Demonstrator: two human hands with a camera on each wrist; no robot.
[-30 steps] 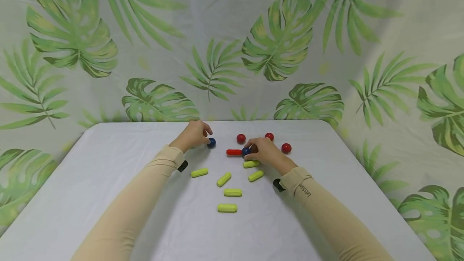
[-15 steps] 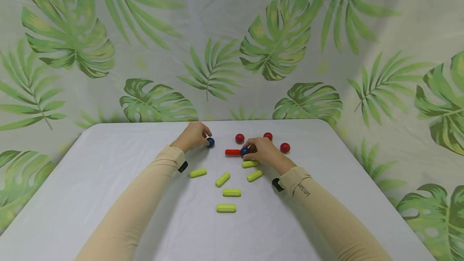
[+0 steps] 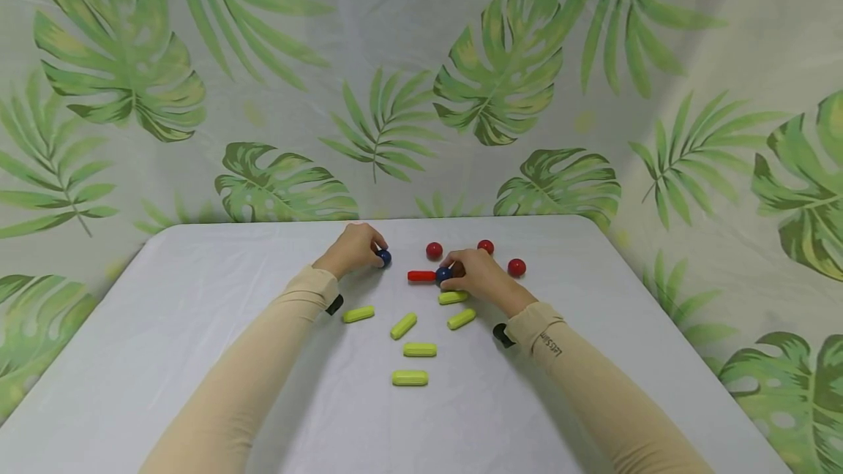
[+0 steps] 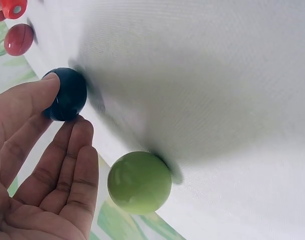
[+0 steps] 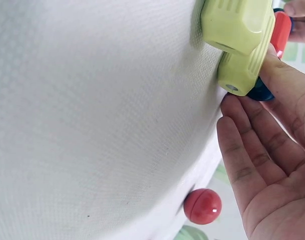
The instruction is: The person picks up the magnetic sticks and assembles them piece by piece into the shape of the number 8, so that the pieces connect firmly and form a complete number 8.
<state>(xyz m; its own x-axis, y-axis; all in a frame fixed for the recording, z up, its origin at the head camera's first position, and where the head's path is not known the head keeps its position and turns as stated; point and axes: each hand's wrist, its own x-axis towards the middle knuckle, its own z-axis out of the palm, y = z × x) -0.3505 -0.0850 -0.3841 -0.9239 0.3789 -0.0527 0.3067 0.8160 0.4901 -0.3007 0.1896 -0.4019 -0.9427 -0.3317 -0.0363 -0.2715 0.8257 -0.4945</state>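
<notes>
My left hand [image 3: 352,249] pinches a glossy dark blue ball [image 4: 67,95] between thumb and fingertips, low over the white table. To the right, a short red rod [image 3: 420,276] lies with its right end against a second blue ball [image 3: 443,275]. The thumb and fingers of my right hand [image 3: 481,274] pinch that second ball. Right by this hand lies a yellow-green ribbed rod [image 3: 453,298]; in the right wrist view it partly covers the blue ball. A green ball [image 4: 139,183] shows below my left fingers in the left wrist view; the left hand hides it from the head view.
Behind the red rod stands a red ball [image 3: 434,251]. Two more red balls, one at the back [image 3: 485,247] and one farther right [image 3: 516,268], lie beyond my right hand. Several yellow-green rods [image 3: 410,378] are scattered nearer on the table [image 3: 197,298]. A leaf-patterned curtain hangs behind.
My left fingers have come down and closed round their blue ball. The right hand keeps its grip beside the red rod. The head view has shifted slightly.
</notes>
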